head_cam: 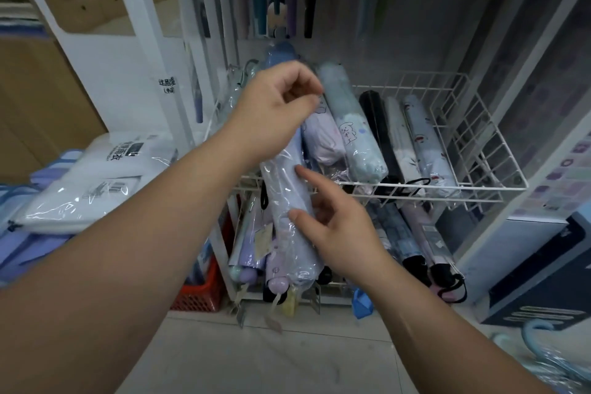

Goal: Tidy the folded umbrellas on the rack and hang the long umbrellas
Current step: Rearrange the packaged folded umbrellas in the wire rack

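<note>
A lavender folded umbrella (289, 201) in clear plastic wrap slopes down over the front rim of the white wire basket (479, 150). My left hand (275, 109) holds its upper part, fingers curled over the wrap. My right hand (332, 217) touches its lower half with thumb and spread fingers. In the basket lie a pink folded umbrella (323, 141), a mint one with a dog drawing (353, 131), a black one (379, 131), a grey-white one (399, 141) and a pale patterned one (427, 144). Long umbrellas (278, 6) hang behind, above the basket.
A lower shelf holds several more folded umbrellas (412, 233). A red plastic crate (201, 291) stands on the floor at left. Packaged raincoats (96, 182) are stacked at left. A dark box (543, 278) sits at right, and a blue curved umbrella handle (537, 339) shows bottom right.
</note>
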`<action>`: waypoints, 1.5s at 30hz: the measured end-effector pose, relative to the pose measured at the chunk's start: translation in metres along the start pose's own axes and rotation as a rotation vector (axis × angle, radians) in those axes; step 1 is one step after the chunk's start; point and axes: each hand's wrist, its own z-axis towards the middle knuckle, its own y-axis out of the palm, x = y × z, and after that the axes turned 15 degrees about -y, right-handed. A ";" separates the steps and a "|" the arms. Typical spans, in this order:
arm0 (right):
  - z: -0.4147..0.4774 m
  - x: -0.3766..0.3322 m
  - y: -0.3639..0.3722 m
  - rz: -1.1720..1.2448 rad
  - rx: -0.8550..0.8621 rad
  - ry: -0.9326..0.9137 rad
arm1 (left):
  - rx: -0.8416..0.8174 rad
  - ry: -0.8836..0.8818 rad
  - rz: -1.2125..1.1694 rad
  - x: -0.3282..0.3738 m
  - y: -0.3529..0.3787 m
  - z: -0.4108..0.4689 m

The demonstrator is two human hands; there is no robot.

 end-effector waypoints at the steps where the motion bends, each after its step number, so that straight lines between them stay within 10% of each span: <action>1: 0.000 -0.001 -0.001 0.041 0.012 0.008 | 0.034 0.019 0.066 -0.006 -0.005 -0.012; 9: -0.015 -0.004 -0.010 0.259 0.096 0.011 | 0.400 0.011 0.280 -0.058 0.001 -0.094; 16: -0.007 -0.030 -0.069 0.246 0.202 -0.050 | -0.113 -0.174 -0.236 -0.021 0.048 -0.086; 29: 0.041 0.001 -0.234 -0.136 0.277 0.132 | -0.408 -0.302 -0.266 0.039 0.200 0.028; 36: 0.075 0.036 -0.246 -0.436 0.277 0.245 | -0.306 -0.173 0.724 0.017 0.214 0.076; 45: 0.081 0.050 -0.243 -0.806 0.028 0.375 | -0.615 -0.117 1.170 -0.001 0.211 0.072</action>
